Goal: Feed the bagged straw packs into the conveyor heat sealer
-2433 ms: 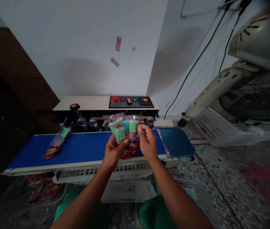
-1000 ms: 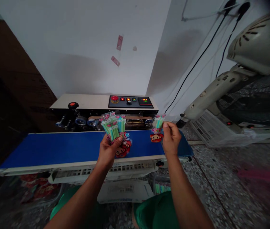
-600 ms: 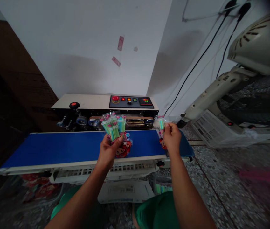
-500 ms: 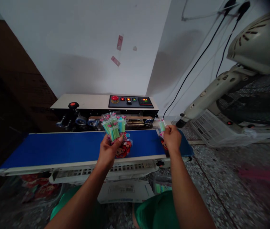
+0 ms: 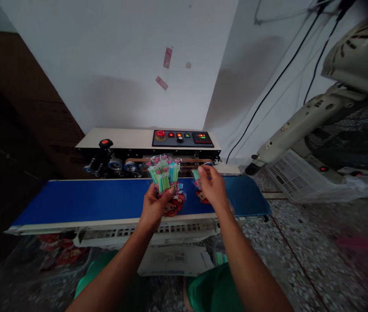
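Left grip (image 5: pixel 154 203) is clamped around a fan of packets (image 5: pixel 163 177) of green and blue sticks, over the blue belt (image 5: pixel 89 199). Right grip (image 5: pixel 213 185) pinches a single packet (image 5: pixel 198 184) over the belt, near the fan. Behind both, the control panel (image 5: pixel 187 141) glows red and green.

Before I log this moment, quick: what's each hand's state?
Left hand: closed, holding a fanned bunch of packets.
Right hand: closed, pinching another packet.
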The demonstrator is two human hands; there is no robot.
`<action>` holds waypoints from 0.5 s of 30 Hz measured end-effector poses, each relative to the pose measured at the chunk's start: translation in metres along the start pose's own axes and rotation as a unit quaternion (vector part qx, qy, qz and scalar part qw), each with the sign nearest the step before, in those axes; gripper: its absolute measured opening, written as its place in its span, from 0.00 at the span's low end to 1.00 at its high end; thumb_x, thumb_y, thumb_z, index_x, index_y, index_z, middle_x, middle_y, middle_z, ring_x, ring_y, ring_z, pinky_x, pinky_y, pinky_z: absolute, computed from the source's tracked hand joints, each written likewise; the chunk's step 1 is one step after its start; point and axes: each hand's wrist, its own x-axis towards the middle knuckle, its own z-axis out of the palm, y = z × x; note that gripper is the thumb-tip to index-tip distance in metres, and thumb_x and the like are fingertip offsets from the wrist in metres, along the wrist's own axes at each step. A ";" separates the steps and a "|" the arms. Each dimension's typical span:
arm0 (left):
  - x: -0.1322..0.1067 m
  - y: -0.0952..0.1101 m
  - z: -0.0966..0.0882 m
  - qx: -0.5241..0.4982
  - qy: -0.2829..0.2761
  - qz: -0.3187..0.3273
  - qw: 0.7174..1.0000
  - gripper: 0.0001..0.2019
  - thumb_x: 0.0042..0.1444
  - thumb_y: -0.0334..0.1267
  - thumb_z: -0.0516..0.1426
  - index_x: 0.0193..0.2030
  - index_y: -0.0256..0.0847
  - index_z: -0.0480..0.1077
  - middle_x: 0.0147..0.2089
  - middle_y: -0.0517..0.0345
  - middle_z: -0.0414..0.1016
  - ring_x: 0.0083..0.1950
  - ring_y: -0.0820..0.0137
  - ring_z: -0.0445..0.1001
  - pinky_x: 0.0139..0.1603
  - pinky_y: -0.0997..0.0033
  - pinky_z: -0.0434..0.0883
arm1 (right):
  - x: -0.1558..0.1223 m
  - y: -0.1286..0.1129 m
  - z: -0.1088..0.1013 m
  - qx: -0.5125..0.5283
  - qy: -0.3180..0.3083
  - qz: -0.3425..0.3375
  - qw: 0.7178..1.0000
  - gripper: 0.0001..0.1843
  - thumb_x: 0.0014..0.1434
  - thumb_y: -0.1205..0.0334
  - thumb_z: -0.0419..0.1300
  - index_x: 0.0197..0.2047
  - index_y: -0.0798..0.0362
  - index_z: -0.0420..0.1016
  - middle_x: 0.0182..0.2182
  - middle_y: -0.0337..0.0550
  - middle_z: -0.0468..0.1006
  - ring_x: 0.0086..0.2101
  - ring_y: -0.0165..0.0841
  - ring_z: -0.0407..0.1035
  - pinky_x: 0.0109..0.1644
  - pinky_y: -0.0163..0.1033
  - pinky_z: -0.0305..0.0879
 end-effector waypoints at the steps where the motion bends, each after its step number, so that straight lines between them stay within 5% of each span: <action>1: 0.000 0.000 0.000 0.001 -0.005 0.005 1.000 0.18 0.46 0.38 0.65 0.44 0.40 0.70 0.39 0.57 0.79 0.37 0.67 0.77 0.41 0.66 0.74 | -0.006 -0.011 0.004 0.089 -0.036 0.004 0.995 0.22 0.60 0.47 0.51 0.46 0.54 0.73 0.38 0.47 0.78 0.37 0.35 0.71 0.41 0.38 0.65; 3: 0.000 -0.001 0.001 0.001 -0.013 0.017 1.000 0.18 0.46 0.39 0.65 0.45 0.40 0.70 0.41 0.56 0.79 0.39 0.66 0.77 0.43 0.65 0.73 | -0.018 -0.029 0.010 0.198 -0.074 0.002 0.978 0.19 0.58 0.47 0.54 0.42 0.53 0.75 0.33 0.42 0.78 0.33 0.33 0.70 0.37 0.36 0.65; 6: -0.001 -0.001 0.002 -0.003 -0.016 0.026 1.000 0.18 0.46 0.39 0.65 0.45 0.40 0.70 0.40 0.56 0.79 0.37 0.67 0.77 0.42 0.65 0.73 | -0.027 -0.038 0.013 0.245 -0.023 -0.007 0.969 0.15 0.58 0.50 0.55 0.37 0.53 0.75 0.31 0.40 0.77 0.32 0.31 0.69 0.38 0.35 0.65; 10: -0.001 0.000 0.000 -0.001 -0.011 0.019 1.000 0.18 0.46 0.39 0.65 0.44 0.39 0.70 0.39 0.55 0.79 0.35 0.67 0.77 0.37 0.68 0.73 | -0.024 -0.028 0.006 0.255 0.074 -0.016 0.964 0.13 0.61 0.52 0.52 0.37 0.52 0.70 0.33 0.40 0.75 0.34 0.30 0.68 0.40 0.35 0.64; 15: -0.002 0.002 0.001 0.016 -0.011 0.006 1.000 0.18 0.45 0.41 0.65 0.43 0.38 0.72 0.41 0.52 0.79 0.34 0.67 0.77 0.35 0.69 0.73 | -0.017 -0.015 -0.003 0.240 0.098 -0.030 0.965 0.13 0.62 0.52 0.50 0.36 0.52 0.67 0.32 0.38 0.72 0.33 0.29 0.66 0.39 0.34 0.62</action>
